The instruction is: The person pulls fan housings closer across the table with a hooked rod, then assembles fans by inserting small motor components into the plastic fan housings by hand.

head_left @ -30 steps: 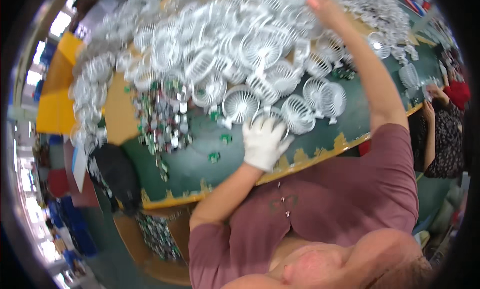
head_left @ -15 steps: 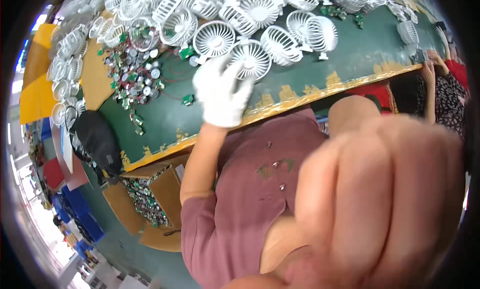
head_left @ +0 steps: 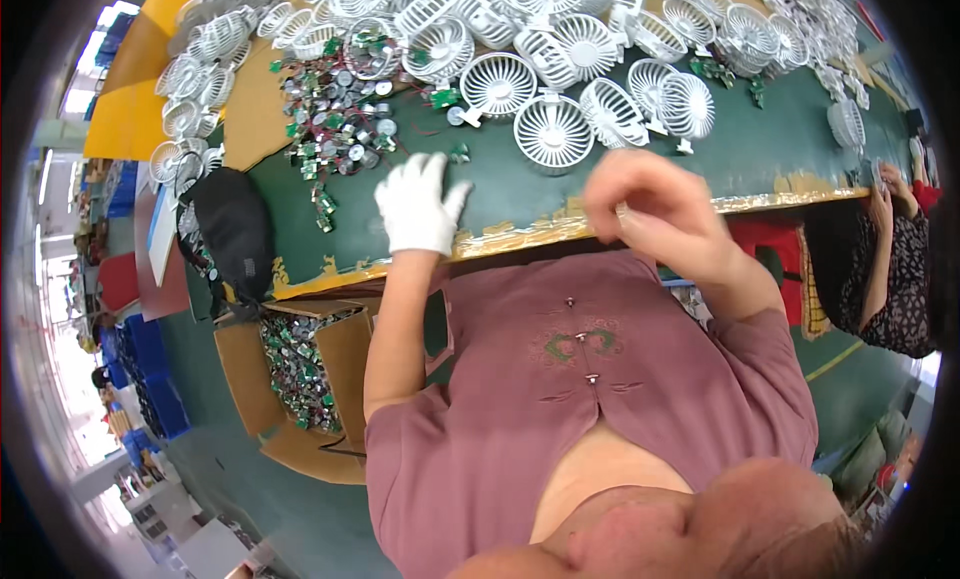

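Note:
My left hand (head_left: pixel 418 209), in a white glove, lies on the green table (head_left: pixel 500 194) near its front edge. Its fingers are spread and hold nothing. A small green circuit board (head_left: pixel 459 153) is just beyond its fingertips. My bare right hand (head_left: pixel 665 214) hovers over the front edge with fingers curled in and the thumb close to them; no object shows in it. Just beyond the hands lies a round white slatted fan cover (head_left: pixel 553 132), with another slatted cover (head_left: pixel 613 114) to its right.
Many more white covers (head_left: pixel 440 49) are heaped along the back. Small motors with wires and green boards (head_left: pixel 345 129) form a pile at left. A black cap-like item (head_left: pixel 232 224) sits at the left corner. Below is an open carton (head_left: pixel 250 379) of parts. Another person (head_left: pixel 885 249) works at far right.
My right hand has come down from close to the camera to above the table's front edge. My left hand has moved left, away from the fan cover. The view has shifted too.

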`<act>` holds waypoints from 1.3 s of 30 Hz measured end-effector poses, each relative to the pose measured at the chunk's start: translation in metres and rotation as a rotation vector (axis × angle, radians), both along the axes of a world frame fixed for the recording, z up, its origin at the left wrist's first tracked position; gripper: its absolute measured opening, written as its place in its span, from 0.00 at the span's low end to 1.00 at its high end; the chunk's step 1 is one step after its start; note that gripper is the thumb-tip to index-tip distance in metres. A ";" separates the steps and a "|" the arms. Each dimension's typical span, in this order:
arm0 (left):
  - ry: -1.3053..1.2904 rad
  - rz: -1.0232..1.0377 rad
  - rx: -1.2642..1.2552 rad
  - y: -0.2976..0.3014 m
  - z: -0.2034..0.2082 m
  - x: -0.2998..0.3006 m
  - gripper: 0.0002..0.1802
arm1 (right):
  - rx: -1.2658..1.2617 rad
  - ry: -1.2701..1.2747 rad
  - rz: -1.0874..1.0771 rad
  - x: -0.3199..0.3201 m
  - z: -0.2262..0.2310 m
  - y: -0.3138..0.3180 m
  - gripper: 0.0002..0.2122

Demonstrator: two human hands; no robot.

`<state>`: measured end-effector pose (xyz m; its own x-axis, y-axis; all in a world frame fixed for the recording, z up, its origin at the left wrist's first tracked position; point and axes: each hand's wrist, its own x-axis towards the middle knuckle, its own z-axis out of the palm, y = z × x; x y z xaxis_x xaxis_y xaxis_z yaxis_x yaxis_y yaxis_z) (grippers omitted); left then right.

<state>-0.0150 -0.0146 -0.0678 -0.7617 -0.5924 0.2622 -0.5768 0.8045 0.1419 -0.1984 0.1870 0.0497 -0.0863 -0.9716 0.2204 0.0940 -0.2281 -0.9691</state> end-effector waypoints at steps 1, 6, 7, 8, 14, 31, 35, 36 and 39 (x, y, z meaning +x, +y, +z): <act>0.017 -0.061 0.045 0.006 0.001 0.005 0.22 | 0.157 0.087 -0.101 -0.001 -0.025 -0.004 0.11; 0.066 -0.226 0.255 0.032 0.011 0.019 0.17 | 0.227 0.312 -0.357 -0.007 -0.101 -0.014 0.20; 0.105 -0.230 0.294 0.027 0.012 0.018 0.16 | 0.307 0.512 -0.421 -0.008 -0.103 -0.018 0.20; 0.165 -0.205 0.434 0.021 0.024 0.014 0.15 | 0.390 0.713 -0.484 -0.009 -0.108 -0.020 0.21; 0.165 0.218 0.160 -0.041 0.004 -0.013 0.17 | 0.355 0.944 -0.658 -0.035 -0.121 -0.029 0.13; 1.422 -0.031 0.777 0.001 0.067 -0.004 0.17 | 0.172 0.751 -0.269 -0.023 -0.119 -0.034 0.11; 1.467 -0.178 0.948 0.020 0.076 0.002 0.19 | 0.099 0.784 -0.405 -0.010 -0.124 -0.024 0.09; 1.359 -0.253 1.008 0.022 0.074 0.007 0.20 | 0.060 0.803 -0.454 -0.009 -0.120 -0.026 0.10; 0.712 -0.199 0.579 0.038 0.064 0.007 0.20 | -0.187 1.098 -0.624 -0.004 -0.111 -0.026 0.13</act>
